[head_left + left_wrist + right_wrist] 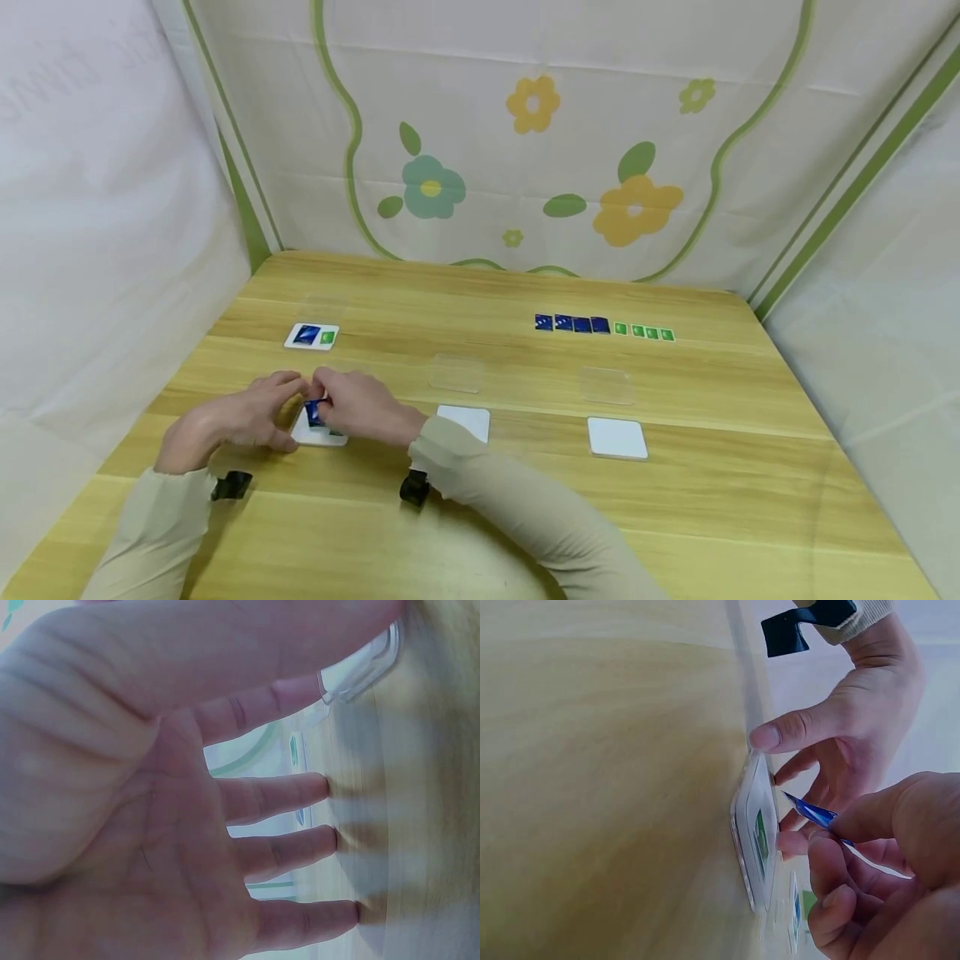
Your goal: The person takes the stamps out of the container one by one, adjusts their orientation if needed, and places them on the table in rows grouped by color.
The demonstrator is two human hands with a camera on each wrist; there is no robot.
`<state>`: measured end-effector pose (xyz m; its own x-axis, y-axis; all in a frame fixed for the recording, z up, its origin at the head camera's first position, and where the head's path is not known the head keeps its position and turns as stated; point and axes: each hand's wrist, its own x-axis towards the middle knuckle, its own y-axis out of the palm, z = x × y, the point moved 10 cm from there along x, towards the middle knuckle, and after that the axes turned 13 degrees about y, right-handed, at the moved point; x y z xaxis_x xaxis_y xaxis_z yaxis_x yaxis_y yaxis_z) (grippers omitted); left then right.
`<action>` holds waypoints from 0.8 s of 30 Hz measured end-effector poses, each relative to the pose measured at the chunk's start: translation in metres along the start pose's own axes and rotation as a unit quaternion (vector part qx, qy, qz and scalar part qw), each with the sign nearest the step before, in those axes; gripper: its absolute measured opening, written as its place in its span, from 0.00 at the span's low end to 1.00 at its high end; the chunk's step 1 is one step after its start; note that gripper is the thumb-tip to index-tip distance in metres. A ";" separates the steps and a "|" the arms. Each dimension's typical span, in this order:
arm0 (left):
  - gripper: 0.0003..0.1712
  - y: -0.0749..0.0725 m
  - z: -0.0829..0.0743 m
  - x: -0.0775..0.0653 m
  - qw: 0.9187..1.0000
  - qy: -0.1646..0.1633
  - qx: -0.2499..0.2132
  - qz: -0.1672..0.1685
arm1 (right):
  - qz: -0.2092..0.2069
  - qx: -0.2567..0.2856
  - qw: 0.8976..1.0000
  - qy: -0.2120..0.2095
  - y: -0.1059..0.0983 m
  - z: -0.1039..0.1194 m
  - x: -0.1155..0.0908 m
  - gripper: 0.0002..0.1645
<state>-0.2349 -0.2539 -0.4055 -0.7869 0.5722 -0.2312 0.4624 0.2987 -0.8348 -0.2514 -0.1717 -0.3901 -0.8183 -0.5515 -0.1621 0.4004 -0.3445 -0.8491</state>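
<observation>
A small blue card [810, 812] is pinched between the thumb and fingers of my right hand [365, 406], tilted just above a white square tile [302, 435] at the table's left. That tile has a clear rim, and a small green card [761, 838] lies on it. My left hand [247, 412] is at the tile's left side, its thumb [784, 733] at the near corner and its index finger at the far edge. The other left fingers [292, 855] extend fairly straight, tips down at the wood.
Behind, another white tile [321, 342] bears a blue and a green card. Two plain white tiles [617, 438] lie to the right, with clear square covers [607, 386] behind them. Several blue cards [581, 324] and green cards [652, 333] form a row at the back right.
</observation>
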 end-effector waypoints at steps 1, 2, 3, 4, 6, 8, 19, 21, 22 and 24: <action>0.33 0.000 0.001 0.000 1.000 -0.002 -0.001 0.000 | 0.001 0.001 1.000 0.000 0.000 -0.001 0.000 0.07; 0.32 0.000 0.001 -0.001 1.000 -0.002 -0.003 0.000 | 0.000 0.001 1.000 0.000 -0.001 -0.001 0.000 0.07; 0.32 0.000 0.001 -0.001 1.000 -0.001 -0.003 0.000 | 0.000 0.001 1.000 0.000 -0.002 -0.002 0.000 0.07; 0.32 0.000 0.002 -0.001 1.000 0.001 -0.002 0.000 | -0.003 0.000 1.000 -0.001 -0.003 -0.003 0.000 0.06; 0.31 0.000 0.002 -0.002 1.000 0.005 -0.001 -0.002 | -0.011 -0.001 1.000 -0.002 -0.007 -0.005 0.000 0.06; 0.30 0.000 0.001 -0.002 1.000 0.010 0.002 -0.002 | -0.018 0.000 1.000 -0.003 -0.010 -0.008 -0.001 0.05; 0.29 0.000 0.000 -0.003 1.000 0.004 0.008 0.001 | -0.030 0.031 0.999 0.000 -0.027 -0.031 -0.001 0.05; 0.29 0.001 0.000 -0.002 1.000 0.000 0.006 0.003 | -0.032 0.037 0.999 -0.003 -0.030 -0.035 -0.001 0.04; 0.29 0.001 0.000 -0.002 1.000 -0.002 0.005 0.004 | -0.031 0.039 0.999 -0.004 -0.031 -0.038 -0.001 0.04; 0.29 0.002 0.000 -0.002 1.000 -0.006 0.003 0.006 | -0.034 0.042 0.999 -0.006 -0.034 -0.042 -0.001 0.04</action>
<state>-0.2325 -0.2548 -0.4070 -0.7858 0.5671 -0.2467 0.4693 0.2871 -0.8351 -0.2815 -0.1279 -0.3822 -0.8395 -0.5341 -0.0998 0.3783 -0.4427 -0.8130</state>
